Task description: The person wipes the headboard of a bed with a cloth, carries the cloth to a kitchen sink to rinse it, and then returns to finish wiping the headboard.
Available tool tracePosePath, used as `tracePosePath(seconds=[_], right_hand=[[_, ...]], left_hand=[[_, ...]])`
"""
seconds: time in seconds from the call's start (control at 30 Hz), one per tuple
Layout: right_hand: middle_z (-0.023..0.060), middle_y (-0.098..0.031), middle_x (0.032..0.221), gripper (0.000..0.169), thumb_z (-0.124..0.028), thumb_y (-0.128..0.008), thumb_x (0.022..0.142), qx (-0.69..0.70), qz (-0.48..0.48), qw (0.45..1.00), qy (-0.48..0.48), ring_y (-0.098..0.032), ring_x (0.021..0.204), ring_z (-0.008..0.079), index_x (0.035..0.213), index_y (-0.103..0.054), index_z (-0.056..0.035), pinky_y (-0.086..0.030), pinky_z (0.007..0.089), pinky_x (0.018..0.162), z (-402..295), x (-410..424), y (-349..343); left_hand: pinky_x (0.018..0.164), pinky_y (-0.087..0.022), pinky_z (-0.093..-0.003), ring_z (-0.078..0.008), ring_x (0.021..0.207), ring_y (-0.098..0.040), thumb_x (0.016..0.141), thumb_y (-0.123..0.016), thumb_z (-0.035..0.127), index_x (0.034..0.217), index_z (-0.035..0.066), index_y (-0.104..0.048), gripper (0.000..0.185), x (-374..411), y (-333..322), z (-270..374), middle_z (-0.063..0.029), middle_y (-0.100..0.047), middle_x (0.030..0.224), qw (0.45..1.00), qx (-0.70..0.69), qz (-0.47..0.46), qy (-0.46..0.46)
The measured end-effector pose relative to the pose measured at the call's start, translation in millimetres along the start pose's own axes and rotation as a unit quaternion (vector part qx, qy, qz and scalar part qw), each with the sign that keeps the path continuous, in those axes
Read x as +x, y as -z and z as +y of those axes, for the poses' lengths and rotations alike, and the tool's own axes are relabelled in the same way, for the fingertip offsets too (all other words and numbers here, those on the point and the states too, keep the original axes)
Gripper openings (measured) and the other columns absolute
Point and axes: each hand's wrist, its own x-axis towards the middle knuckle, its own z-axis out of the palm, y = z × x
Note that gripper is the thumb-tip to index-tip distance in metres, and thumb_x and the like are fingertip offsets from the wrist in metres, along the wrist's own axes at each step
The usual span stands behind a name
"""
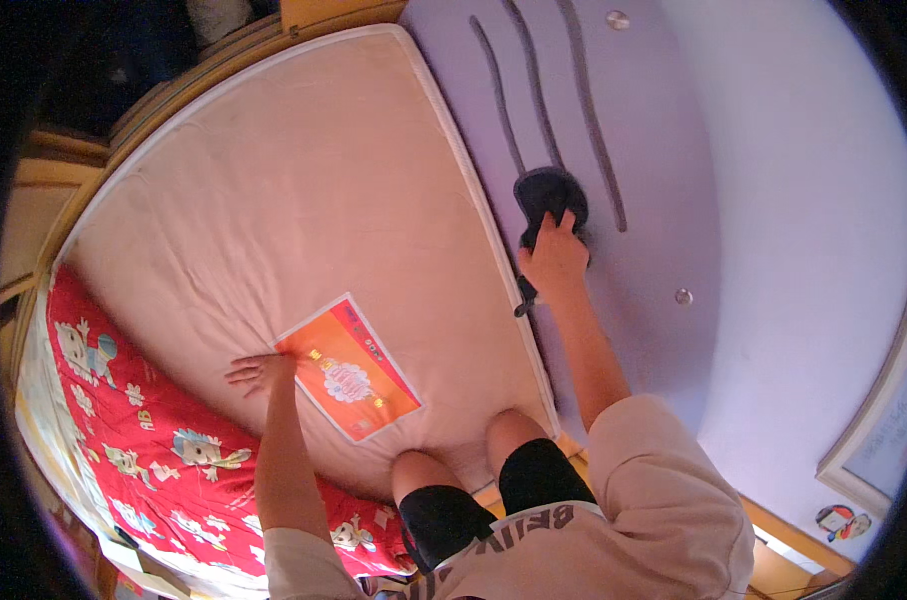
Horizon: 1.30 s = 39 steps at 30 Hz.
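Observation:
My right hand grips a black object with a rounded, wide head and a narrower tail end. Its exact kind cannot be told. It lies against the purple panel beside the mattress, at the lower ends of two dark stripes. On the beige mattress, my left hand is planted with its fingers apart. An orange printed sheet with a white edge lies under or beside that wrist. Both my knees rest on the mattress near the sheet.
A red quilt with cartoon figures is bunched along the left side. A wooden bed frame borders the mattress. Round metal studs sit on the purple panel. A framed picture and a round sticker are at the right.

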Motion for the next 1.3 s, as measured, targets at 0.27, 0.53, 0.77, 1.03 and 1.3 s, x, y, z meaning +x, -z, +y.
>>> tracePosePath(seconds=[0.27, 0.53, 0.77, 1.03, 1.3], right_hand=[[0.0292, -0.026, 0.142, 0.075, -0.021, -0.07, 0.072, 0.104, 0.114, 0.988, -0.017, -0.064, 0.088, 0.0394, 0.137, -0.034, -0.0072, -0.055, 0.0413, 0.072, 32.8, -61.4, 23.4], [0.0348, -0.042, 0.127, 0.06, -0.026, -0.068, 0.07, 0.115, 0.144, 0.983, -0.024, -0.062, 0.09, 0.0432, 0.125, -0.049, -0.0091, -0.053, 0.0467, 0.078, 2.6, 20.1, 42.6], [0.0287, -0.055, 0.111, 0.045, -0.035, -0.066, 0.07, 0.056, 0.266, 0.962, 0.019, -0.062, 0.095, 0.0374, 0.096, -0.066, 0.0021, -0.054, 0.0436, 0.078, -85.9, 160.5, 129.8], [0.0229, -0.055, 0.118, 0.052, -0.037, -0.067, 0.073, -0.09, 0.332, 0.937, 0.065, -0.06, 0.103, 0.0294, 0.108, -0.061, 0.0003, -0.056, 0.0366, 0.071, -123.7, 230.0, 169.4], [0.0327, -0.046, 0.117, 0.051, -0.025, -0.066, 0.074, 0.034, 0.23, 0.972, 0.024, -0.06, 0.092, 0.0458, 0.113, -0.048, 0.0015, -0.054, 0.0464, 0.076, -50.0, 104.2, 70.3]], left_hand=[[0.101, -0.017, -0.0699, -0.0482, 0.139, 0.003, 0.076, -0.062, 0.044, 0.14, -0.009, 0.014, 0.113, -2.6, -0.3, -1.0, -0.0372, 0.01, 0.146, 0.998, -0.053, 0.023, 0.0], [0.1, -0.016, -0.0706, -0.0477, 0.139, 0.001, 0.078, -0.061, 0.039, 0.141, -0.008, 0.013, 0.108, 3.7, -9.2, -4.2, -0.0366, 0.01, 0.146, 0.998, -0.056, 0.03, 0.015], [0.101, -0.019, -0.0684, -0.0494, 0.138, 0.0, 0.079, -0.058, 0.044, 0.141, -0.009, 0.011, 0.107, -7.3, 2.9, -1.9, -0.0373, 0.006, 0.147, 0.998, -0.052, 0.027, -0.011], [0.101, -0.02, -0.0685, -0.0508, 0.138, 0.0, 0.079, -0.058, 0.047, 0.141, -0.01, 0.01, 0.109, -19.0, 34.1, -3.5, -0.0372, 0.007, 0.146, 0.999, -0.012, -0.045, -0.018], [0.1, -0.019, -0.0697, -0.0502, 0.138, 0.0, 0.079, -0.059, 0.041, 0.141, -0.01, 0.01, 0.106, 0.0, -9.7, -1.7, -0.037, 0.008, 0.146, 0.998, -0.04, 0.044, 0.003]])
